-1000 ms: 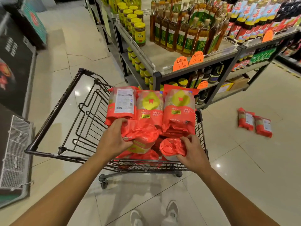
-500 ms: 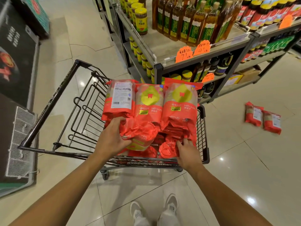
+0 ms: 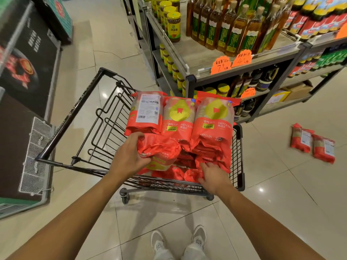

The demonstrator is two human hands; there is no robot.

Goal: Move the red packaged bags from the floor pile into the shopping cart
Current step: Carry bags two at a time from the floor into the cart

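The black wire shopping cart stands in front of me, its right half packed with red packaged bags. Three bags stand upright at the far side, and more lie beneath them. My left hand grips the crumpled end of a red bag lying on top of the heap. Lower in the cart, my right hand presses with spread fingers on another red bag. Two red bags lie side by side on the floor to the right.
A metal shelf with oil bottles and yellow-lidded jars stands just behind the cart. Dark display cabinets line the left side. My white shoes are on the glossy tiled floor below.
My right hand has let go of the bag end it was gripping and pushed it lower into the cart. The left hand has kept its grip on the top bag. The view came closer.
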